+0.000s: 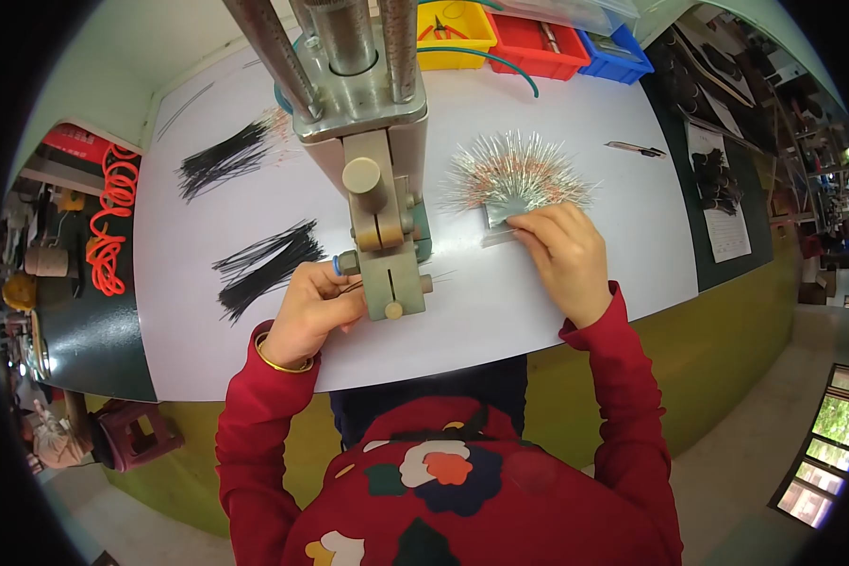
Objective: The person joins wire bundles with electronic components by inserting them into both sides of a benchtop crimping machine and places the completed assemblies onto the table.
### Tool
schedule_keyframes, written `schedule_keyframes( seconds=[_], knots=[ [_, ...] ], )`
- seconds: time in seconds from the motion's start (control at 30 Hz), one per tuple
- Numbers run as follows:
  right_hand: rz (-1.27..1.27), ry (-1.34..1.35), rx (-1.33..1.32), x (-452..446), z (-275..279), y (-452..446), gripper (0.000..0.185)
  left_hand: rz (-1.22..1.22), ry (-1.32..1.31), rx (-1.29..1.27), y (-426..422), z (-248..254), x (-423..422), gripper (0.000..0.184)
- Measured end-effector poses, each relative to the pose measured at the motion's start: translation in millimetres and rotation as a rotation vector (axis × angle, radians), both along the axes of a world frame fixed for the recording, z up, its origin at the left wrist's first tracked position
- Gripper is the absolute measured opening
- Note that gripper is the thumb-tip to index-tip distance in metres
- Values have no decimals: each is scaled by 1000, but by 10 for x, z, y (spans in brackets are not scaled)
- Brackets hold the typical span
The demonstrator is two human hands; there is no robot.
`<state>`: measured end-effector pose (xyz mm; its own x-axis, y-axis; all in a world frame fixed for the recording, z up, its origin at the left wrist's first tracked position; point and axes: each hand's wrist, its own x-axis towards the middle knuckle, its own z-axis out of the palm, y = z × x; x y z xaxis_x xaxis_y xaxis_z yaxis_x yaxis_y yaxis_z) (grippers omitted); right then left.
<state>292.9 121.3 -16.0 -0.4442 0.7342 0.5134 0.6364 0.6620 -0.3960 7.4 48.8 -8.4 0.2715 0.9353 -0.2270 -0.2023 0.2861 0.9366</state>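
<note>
My left hand point(313, 309) is closed in a pinch at the left side of the press head point(392, 283). A thin black wire point(352, 285) shows at its fingertips, and fine wire ends stick out on the press's far right side. My right hand point(568, 257) pinches at the front edge of a small grey holder point(506, 211). From that holder a dense bunch of thin silvery pieces with reddish parts point(524, 165) fans outward. What lies between the right fingertips is too small to make out.
Two bundles of black wires, a front bundle point(269, 267) and a rear bundle point(224, 158), lie left of the press. Yellow point(456, 58), red point(536, 64) and blue bins point(619, 71) stand behind. A pen point(636, 148) lies at right; an orange coiled hose point(113, 222) hangs at left.
</note>
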Motion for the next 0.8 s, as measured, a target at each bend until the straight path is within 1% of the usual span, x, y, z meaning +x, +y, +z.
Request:
schedule_keyframes(
  seconds=[0.17, 0.33, 0.43, 0.47, 0.57, 0.8],
  knots=[
    [-34, -69, 31, -13, -14, -1, 12, -3, 10, -15, 6, 4, -4, 21],
    [12, -29, 41, -34, 62, -51, 10, 11, 21, -8, 8, 1, 17, 21],
    [166, 96, -209, -117, 108, -184, 9, -10, 37, 0, 2, -8, -18, 21],
    [171, 103, -210, -153, 95, -220, 9, -13, 47, -2, 5, 6, -17, 21],
    [250, 70, -329, -262, 77, -303, 8, -26, 58, -1, 17, 29, 7, 21],
    [269, 112, -313, -413, 103, -314, 8, -24, 43, -9, 6, 8, 0, 22]
  ],
)
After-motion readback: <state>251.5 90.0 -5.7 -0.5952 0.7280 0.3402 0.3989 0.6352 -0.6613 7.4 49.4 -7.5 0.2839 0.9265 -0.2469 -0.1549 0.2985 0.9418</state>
